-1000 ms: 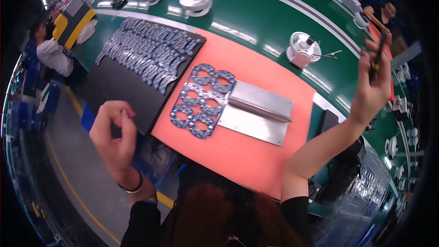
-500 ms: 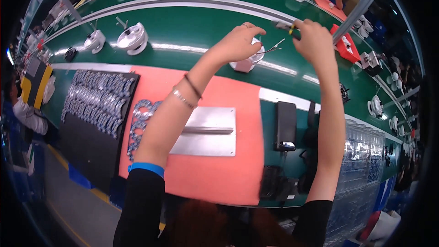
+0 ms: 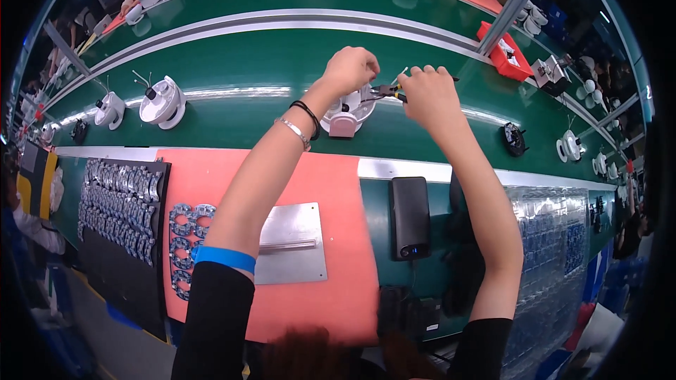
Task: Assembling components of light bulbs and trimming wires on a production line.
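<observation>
A round white housing with wires inside stands on the green belt, just beyond the orange mat. My left hand is at its upper rim, fingers curled together; whatever they may pinch is too small to make out. My right hand is closed round a pair of pliers with black and yellow handles. The pliers' metal jaws reach over the right side of the housing, among its wires. A light wire end sticks up beside the right hand.
On the orange mat lie a metal plate with a raised bar and several circuit boards. A black tray of boards stands left. A black power bank lies right. Other white housings stand on the belt. People sit opposite.
My right hand has brought the pliers left and down to the housing. My left fingers have curled in at its rim. The whole view has shifted too.
</observation>
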Demonstrator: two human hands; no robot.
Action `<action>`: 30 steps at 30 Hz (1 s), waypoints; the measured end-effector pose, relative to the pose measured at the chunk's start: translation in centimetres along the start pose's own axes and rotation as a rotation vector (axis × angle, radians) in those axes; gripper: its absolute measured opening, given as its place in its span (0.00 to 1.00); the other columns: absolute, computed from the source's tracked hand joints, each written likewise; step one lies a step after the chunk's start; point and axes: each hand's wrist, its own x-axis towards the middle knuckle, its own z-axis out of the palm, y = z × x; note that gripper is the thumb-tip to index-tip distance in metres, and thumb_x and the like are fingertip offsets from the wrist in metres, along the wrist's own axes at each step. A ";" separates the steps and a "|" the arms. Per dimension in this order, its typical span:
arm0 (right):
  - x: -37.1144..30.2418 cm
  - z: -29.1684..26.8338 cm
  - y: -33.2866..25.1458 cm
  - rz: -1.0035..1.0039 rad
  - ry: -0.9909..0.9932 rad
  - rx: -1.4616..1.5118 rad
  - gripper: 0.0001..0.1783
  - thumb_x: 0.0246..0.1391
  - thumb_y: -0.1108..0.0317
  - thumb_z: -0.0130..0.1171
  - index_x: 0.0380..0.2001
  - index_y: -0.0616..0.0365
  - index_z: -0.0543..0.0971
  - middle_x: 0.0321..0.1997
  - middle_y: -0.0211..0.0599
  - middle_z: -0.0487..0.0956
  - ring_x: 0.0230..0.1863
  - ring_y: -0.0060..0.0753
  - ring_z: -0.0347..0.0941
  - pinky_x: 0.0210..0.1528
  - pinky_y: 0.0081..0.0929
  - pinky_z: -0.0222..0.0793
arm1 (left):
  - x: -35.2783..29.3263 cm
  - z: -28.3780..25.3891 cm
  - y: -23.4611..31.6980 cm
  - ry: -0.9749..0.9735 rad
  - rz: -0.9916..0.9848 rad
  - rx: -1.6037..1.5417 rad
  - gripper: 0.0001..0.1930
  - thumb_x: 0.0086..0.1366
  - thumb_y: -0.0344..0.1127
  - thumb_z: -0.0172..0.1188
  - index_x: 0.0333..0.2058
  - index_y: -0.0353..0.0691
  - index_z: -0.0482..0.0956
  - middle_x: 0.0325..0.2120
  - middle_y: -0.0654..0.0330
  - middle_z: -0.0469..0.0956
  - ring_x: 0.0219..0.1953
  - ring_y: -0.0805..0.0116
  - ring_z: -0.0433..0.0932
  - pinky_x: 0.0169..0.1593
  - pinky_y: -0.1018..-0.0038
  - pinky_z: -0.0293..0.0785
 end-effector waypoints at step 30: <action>-0.2 -6.4 0.5 0.216 -0.149 -0.010 0.11 0.43 0.66 0.66 0.33 0.54 0.84 0.33 0.44 0.83 0.38 0.50 0.81 0.39 0.45 0.77 | -8.2 -7.5 3.6 0.268 -0.038 -0.901 0.16 0.68 0.24 0.43 0.46 0.36 0.80 0.27 0.62 0.74 0.28 0.71 0.82 0.33 0.76 0.79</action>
